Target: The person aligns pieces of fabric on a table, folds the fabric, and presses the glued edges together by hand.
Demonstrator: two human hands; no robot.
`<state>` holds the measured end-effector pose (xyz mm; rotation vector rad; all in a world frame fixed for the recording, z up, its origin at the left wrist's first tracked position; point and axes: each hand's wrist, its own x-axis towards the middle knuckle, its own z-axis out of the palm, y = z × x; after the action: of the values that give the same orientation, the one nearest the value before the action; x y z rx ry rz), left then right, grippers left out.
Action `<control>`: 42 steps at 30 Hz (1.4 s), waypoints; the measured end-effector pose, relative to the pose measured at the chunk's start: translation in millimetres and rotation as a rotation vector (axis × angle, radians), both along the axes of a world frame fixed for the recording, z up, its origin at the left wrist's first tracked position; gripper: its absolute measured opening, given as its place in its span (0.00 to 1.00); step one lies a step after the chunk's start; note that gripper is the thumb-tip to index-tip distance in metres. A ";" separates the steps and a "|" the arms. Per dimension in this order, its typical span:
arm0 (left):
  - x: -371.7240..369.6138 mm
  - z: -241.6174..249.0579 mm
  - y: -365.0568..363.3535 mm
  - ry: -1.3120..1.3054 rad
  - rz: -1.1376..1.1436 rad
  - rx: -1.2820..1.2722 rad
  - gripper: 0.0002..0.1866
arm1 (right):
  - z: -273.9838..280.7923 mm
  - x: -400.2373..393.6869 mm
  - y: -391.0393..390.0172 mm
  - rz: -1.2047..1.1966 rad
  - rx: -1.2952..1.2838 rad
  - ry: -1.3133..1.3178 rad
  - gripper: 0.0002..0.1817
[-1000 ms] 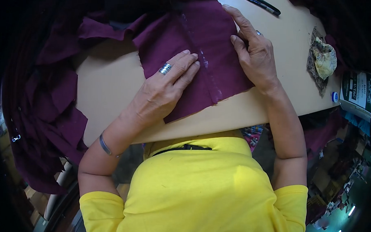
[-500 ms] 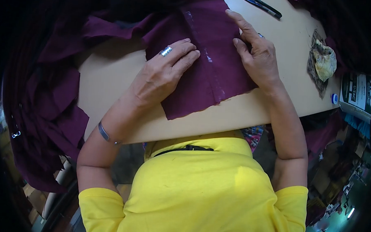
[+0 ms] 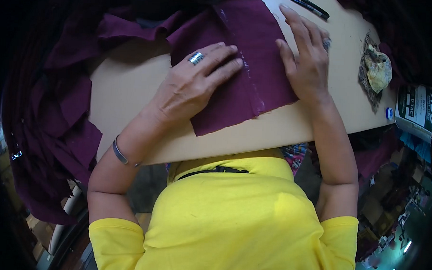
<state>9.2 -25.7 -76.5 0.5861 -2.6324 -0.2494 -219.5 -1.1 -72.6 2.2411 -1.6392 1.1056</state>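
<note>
A maroon piece of fabric [image 3: 264,55] lies spread on the pale tabletop, with a seam marked by whitish streaks running down its middle. My left hand [image 3: 191,82] rests flat on the fabric's left half, fingertips beside the seam, a wide silver ring on one finger. At the fabric's right edge, my right hand [image 3: 308,62] is raised a little with its fingers and thumb apart, holding nothing. The upper end of the cloth runs into dark folds at the top of the view.
Black pens [image 3: 307,6] lie at the top right of the table [image 3: 254,138]. Further right are a crumpled yellowish lump [image 3: 379,71], a small blue-and-white cap [image 3: 389,113] and a labelled container [image 3: 419,109]. More maroon cloth [image 3: 59,115] drapes over the left side.
My left hand has slid slightly right toward the seam. My right hand has lifted its fingertips off the fabric's edge, and its fingers point further up and right.
</note>
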 end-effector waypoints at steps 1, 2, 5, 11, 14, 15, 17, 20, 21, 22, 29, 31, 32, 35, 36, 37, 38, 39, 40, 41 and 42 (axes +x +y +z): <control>-0.2 -1.9 0.4 0.016 0.023 0.015 0.23 | 1.7 -0.5 6.5 0.038 -0.163 0.092 0.30; -0.4 -3.0 -0.4 0.031 0.047 0.029 0.23 | 5.0 3.4 22.2 0.176 -0.088 0.062 0.28; 0.6 -1.5 -2.3 0.048 0.038 0.056 0.22 | 15.5 17.3 67.5 0.472 0.206 0.033 0.27; -0.1 2.2 -2.1 0.029 0.039 0.061 0.23 | -1.6 30.9 67.7 0.447 -0.013 0.202 0.27; 1.2 2.0 -2.2 0.018 0.041 0.057 0.23 | 0.0 31.8 68.8 0.469 -0.040 0.215 0.26; 0.7 0.7 -2.5 0.019 0.040 0.052 0.23 | 0.6 31.1 69.4 0.472 -0.038 0.205 0.27; -0.6 -0.5 -1.7 0.030 0.050 0.054 0.24 | -1.9 29.9 67.3 0.492 -0.034 0.127 0.27; -0.9 -3.6 -0.5 0.029 0.053 0.039 0.24 | -6.7 30.6 66.1 0.495 -0.042 0.042 0.27; -0.1 -3.6 -1.3 0.026 0.055 0.025 0.24 | -6.6 31.3 64.6 0.494 -0.052 0.020 0.26; 0.9 -2.8 -2.0 0.009 0.029 0.000 0.24 | -4.3 31.1 63.6 0.503 -0.025 0.016 0.25; 2.1 15.3 17.8 -0.088 -0.064 0.009 0.26 | 0.1 25.0 74.9 0.552 0.067 -0.082 0.23; 0.7 11.3 13.4 -0.020 -0.022 0.046 0.25 | -2.4 26.0 86.8 0.540 0.086 -0.131 0.22; 0.1 9.2 10.6 0.013 -0.001 0.068 0.24 | 0.0 26.2 91.3 0.537 0.116 -0.116 0.22; 1.3 5.8 -0.1 0.013 0.012 0.025 0.23 | 11.0 24.2 95.1 0.537 0.215 -0.079 0.19; 2.3 4.2 -2.6 0.019 0.010 0.023 0.24 | 13.9 22.2 89.4 0.483 0.193 -0.102 0.20; 3.2 5.2 -2.2 0.029 -0.003 0.024 0.25 | 15.7 18.5 77.7 0.428 0.171 -0.127 0.22; 3.6 5.6 -2.4 0.037 -0.010 0.040 0.25 | 16.8 14.0 63.1 0.327 0.150 -0.099 0.24; 4.1 5.4 -2.7 0.044 -0.018 0.056 0.25 | 18.0 9.5 48.5 0.226 0.134 -0.071 0.26; 4.5 5.5 -2.8 0.051 -0.026 0.072 0.26 | 17.0 5.1 33.0 0.078 0.120 0.010 0.29; 4.2 6.1 -2.5 0.057 -0.031 0.080 0.26 | 12.1 3.5 20.6 0.030 0.120 -0.028 0.29; 3.5 6.8 -2.0 0.062 -0.034 0.088 0.26 | 6.0 4.3 9.1 -0.017 0.120 -0.066 0.30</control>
<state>12.6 -27.7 -69.6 0.5538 -2.5835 -0.3898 -215.2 8.0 -66.7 2.2806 -1.7929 1.1163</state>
